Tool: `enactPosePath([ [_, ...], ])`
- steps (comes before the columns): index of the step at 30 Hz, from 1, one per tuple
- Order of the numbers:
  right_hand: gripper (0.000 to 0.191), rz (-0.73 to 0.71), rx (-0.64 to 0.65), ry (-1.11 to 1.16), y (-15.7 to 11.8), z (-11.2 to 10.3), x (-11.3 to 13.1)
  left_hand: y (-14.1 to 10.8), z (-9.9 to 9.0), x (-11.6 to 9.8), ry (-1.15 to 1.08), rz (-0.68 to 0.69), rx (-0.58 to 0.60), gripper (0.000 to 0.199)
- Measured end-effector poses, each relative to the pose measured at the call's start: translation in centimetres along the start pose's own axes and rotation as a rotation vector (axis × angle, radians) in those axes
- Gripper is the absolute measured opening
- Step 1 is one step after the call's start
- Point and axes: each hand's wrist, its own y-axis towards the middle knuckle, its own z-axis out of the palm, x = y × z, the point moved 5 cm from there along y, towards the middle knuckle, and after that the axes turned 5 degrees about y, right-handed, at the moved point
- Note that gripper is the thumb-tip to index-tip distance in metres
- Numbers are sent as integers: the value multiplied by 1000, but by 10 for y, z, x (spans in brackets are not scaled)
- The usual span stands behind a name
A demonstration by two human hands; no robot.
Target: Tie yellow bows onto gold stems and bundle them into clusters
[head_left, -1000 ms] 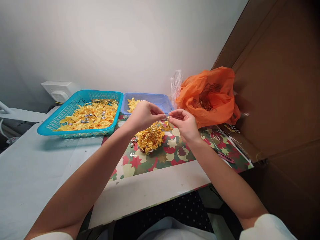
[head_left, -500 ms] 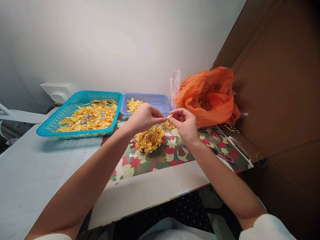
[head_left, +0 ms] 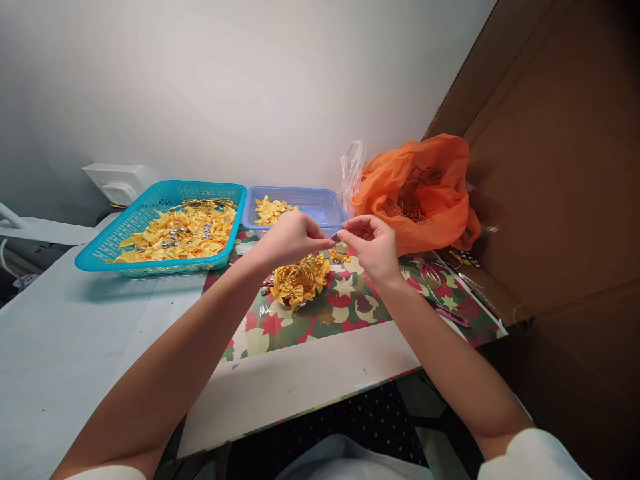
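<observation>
Pale strip (head_left: 300, 380) ran along the table's near edge; patterned sheet (head_left: 344, 287) beyond it. Pink tool (head_left: 453, 316) lay right, near the forearm. Clump of yellow bows (head_left: 300, 283) and gold cords sat mid-sheet, silver beads (head_left: 266, 287) just left. Left hand (head_left: 295, 237) hovered above the clump, thumb and fingers pinched closed; contents too small to see. Right hand (head_left: 374, 247) faced it, tips curled close; couldn't tell if gripping. Small yellow piece (head_left: 340, 257) showed just below both fingertips. Farther: teal basket (head_left: 170, 269), blue-violet basket (head_left: 327, 210), orange bag (head_left: 385, 180).
</observation>
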Motion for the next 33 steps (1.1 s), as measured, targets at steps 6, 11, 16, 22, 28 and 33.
enactPosePath([
  [6,22,41,-19,41,4,-1,-8,0,0,0,29,21,23,28],
  [11,23,66,-50,69,7,-4,-9,0,5,1,66,58,103,29],
  [16,20,51,-40,30,4,-3,-8,0,8,1,45,84,96,29],
  [22,16,-13,2,-29,-2,3,-4,0,9,-1,11,62,84,35],
  [28,9,-148,98,-118,-3,7,-2,1,6,1,-92,-17,35,28],
  [33,7,-222,174,-173,-6,9,-1,6,6,8,-252,-16,81,21],
])
